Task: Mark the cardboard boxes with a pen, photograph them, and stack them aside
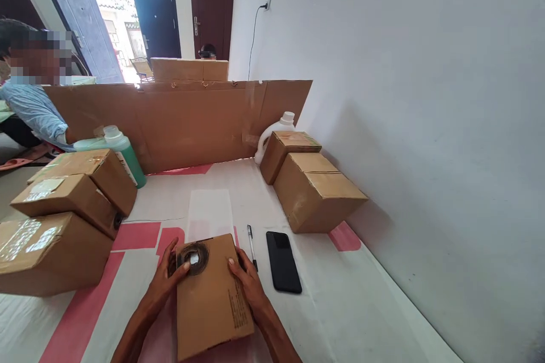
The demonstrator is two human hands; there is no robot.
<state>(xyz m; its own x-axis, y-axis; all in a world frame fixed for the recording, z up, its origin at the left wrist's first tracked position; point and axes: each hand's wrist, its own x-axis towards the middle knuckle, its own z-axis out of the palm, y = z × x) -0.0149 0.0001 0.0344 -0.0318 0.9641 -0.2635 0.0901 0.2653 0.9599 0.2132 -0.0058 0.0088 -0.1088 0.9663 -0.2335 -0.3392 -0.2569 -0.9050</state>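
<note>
Cardboard box | left hand clamped on its left side | right hand clamped on its right

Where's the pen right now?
In the head view, the pen lies low near the middle, just left of the black phone and close by the right hand on the cardboard box.

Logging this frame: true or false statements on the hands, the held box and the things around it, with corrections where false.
1. The left hand and right hand hold one cardboard box. True.
2. The pen lies on top of the phone. False: it lies beside it, on the pink-and-white cover.
3. A white jug stands beyond the boxes on the right. True.
4. The green bottle stands by the right wall. False: it stands beside the boxes on the left.
</note>
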